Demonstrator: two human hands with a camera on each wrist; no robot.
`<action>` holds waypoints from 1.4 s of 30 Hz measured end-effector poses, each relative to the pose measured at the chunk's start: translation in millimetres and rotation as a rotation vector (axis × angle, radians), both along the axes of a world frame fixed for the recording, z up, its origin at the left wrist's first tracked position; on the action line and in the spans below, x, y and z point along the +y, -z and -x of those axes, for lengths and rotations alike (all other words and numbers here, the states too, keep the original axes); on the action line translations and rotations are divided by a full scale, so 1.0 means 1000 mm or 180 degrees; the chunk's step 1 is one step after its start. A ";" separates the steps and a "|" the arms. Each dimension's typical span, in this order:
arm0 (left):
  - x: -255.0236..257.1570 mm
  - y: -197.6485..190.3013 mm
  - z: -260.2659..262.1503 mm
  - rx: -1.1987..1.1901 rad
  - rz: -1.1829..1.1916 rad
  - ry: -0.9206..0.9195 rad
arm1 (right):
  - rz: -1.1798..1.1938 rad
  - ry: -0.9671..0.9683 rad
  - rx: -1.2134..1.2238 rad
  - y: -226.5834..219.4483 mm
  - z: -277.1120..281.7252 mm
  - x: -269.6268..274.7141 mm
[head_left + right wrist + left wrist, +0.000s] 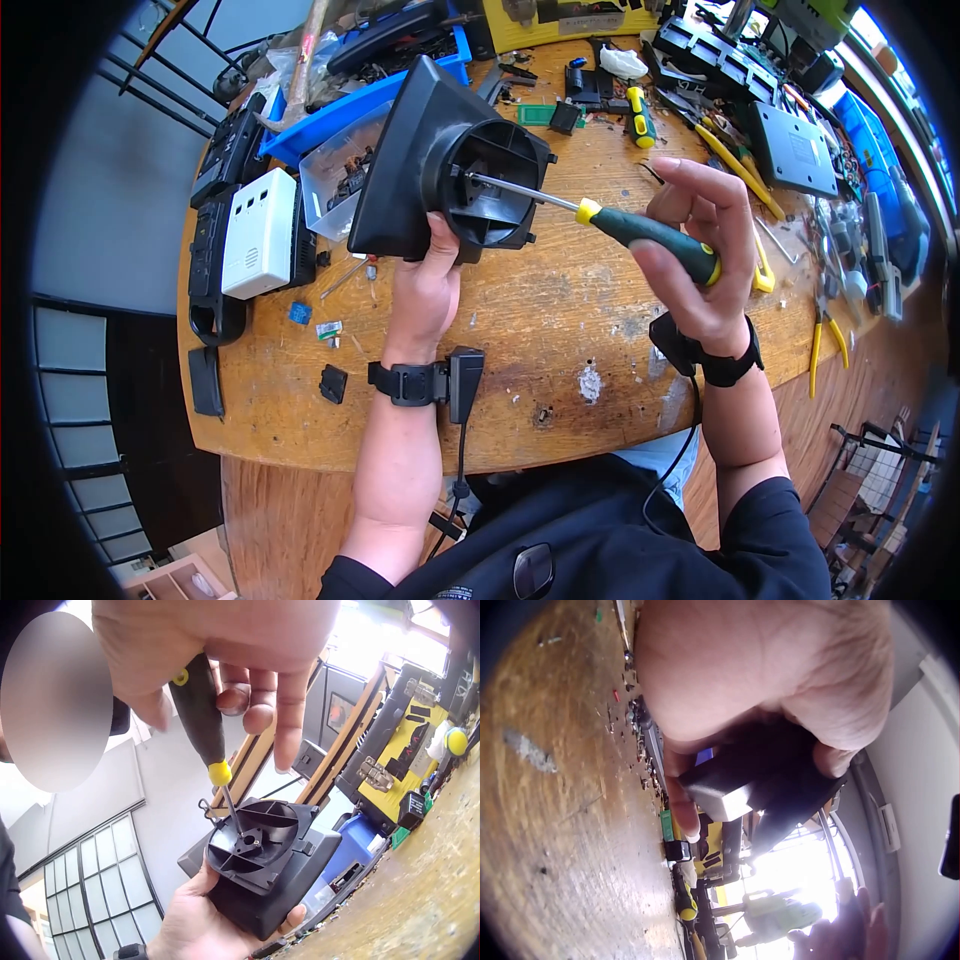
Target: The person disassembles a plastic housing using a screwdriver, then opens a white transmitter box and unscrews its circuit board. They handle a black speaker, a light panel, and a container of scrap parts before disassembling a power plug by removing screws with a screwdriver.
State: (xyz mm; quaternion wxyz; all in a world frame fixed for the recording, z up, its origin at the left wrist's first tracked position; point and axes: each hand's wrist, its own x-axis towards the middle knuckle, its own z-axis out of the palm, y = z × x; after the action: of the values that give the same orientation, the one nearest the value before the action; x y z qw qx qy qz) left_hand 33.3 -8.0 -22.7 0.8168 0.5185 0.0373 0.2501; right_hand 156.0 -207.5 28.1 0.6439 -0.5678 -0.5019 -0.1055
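A black plastic housing point(400, 150) with a round, ribbed opening is held up over the table by the left hand point(428, 285), its thumb near the opening's rim. In the left wrist view the fingers wrap the dark housing point(757, 780). The right hand point(705, 250) has its thumb against the dark green and yellow screwdriver point(655, 238), the handle's end towards the palm and the index finger raised off it. The right wrist view shows the screwdriver point(201, 712) with its tip inside the housing point(262, 847), beside the central hub; the exact tip contact is hidden.
At the left stand a white box point(260, 235), a clear bin point(325, 190) and a blue tray point(350, 112). Further back lie a yellow-green tool point(641, 118) and a green board point(535, 114). Yellow-handled pliers point(828, 325) and a grey device point(795, 150) lie at the right.
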 end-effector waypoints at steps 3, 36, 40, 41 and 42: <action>-0.001 -0.001 -0.001 0.0007 -0.0017 -0.0026 | 0.0271 -0.0328 0.0788 -0.010 0.005 -0.015; -0.002 -0.003 0.000 -0.0034 -0.0002 -0.0076 | 0.0593 0.0090 0.1060 -0.019 0.015 -0.010; -0.001 -0.002 -0.001 -0.0068 0.0057 -0.0068 | 0.0561 0.0258 0.0752 -0.010 0.012 -0.009; -0.001 -0.002 -0.001 -0.0090 0.0037 -0.0063 | 0.0561 0.0257 0.0751 -0.006 0.009 -0.006; -0.001 -0.002 -0.001 -0.0090 0.0037 -0.0065 | 0.0282 0.0128 0.0435 -0.003 0.006 -0.003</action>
State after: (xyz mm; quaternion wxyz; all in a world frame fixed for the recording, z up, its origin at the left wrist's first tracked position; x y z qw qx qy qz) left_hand 33.9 -9.3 -20.7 0.8176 0.5098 0.0325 0.2656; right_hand 150.1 -210.4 31.0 0.6486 -0.6116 -0.4495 -0.0571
